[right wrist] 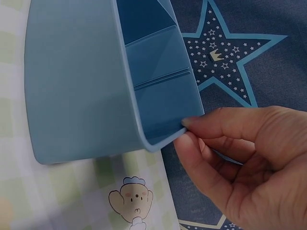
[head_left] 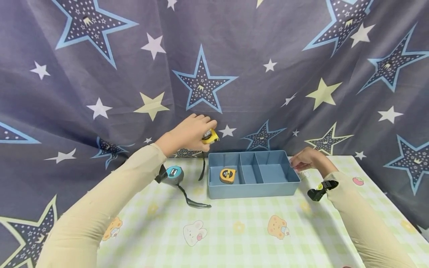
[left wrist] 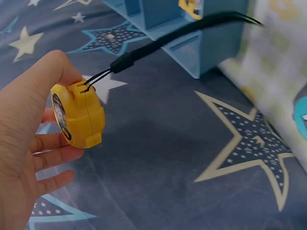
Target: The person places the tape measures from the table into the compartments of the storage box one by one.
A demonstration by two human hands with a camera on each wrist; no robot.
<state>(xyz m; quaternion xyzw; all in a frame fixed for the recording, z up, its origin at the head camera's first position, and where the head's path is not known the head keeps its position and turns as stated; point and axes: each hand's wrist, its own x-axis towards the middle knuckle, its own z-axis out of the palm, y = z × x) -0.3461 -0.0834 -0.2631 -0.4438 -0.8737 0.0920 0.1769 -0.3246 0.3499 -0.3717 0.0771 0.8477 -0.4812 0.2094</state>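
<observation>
My left hand (head_left: 191,131) grips a yellow tape measure (left wrist: 88,115), raised above the table near the box's left back corner. A black wrist strap (left wrist: 168,38) dangles from the tape's case. With thumb and fingers my right hand (right wrist: 235,153) pinches the rim at the right end of a blue divided box (head_left: 253,190). Inside that box's left compartment lies another tape measure (head_left: 227,175), orange-yellow with a dark label. A teal and grey tape measure (head_left: 174,174) rests on the table left of the box, its dark strap (head_left: 197,204) stretched toward the box.
Two dividers part the box into three compartments; the middle and right ones hold nothing. A green checked cloth (head_left: 234,242) with cartoon animals covers the table. Right behind the table hangs a dark star-patterned curtain (head_left: 288,67).
</observation>
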